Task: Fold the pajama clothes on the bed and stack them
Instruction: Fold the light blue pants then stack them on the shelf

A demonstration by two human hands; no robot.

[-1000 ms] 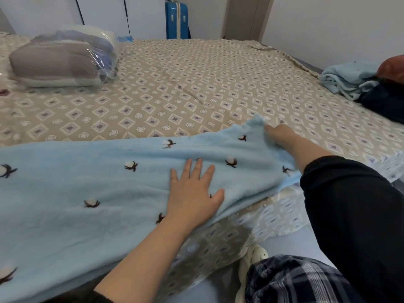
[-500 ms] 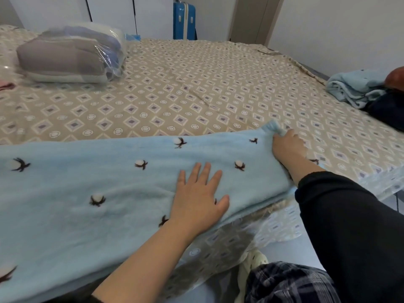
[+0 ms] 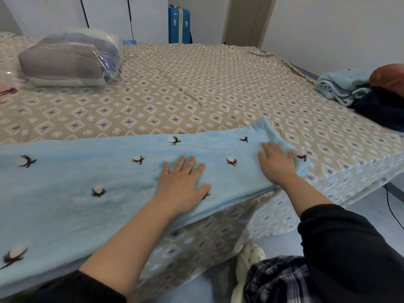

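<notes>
- While the pajama pants (image 3: 87, 182) are lying lengthwise along the near edge of the bed (image 3: 196, 95), the left hand (image 3: 182, 182) is pressing them, fingers spread.
- The right hand (image 3: 276, 162), fingers straight, is lying nearest their right end.

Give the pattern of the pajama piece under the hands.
Pajama piece: light blue, with scattered white-and-brown cotton bolls; head view.

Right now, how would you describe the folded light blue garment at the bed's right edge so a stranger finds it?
Start at the bed with the beige diamond cover and go to its right edge. A folded light blue garment lies there, against a dark navy cloth. Unlike the long blue pajama spread flat in front, it is a small bundle.
</notes>
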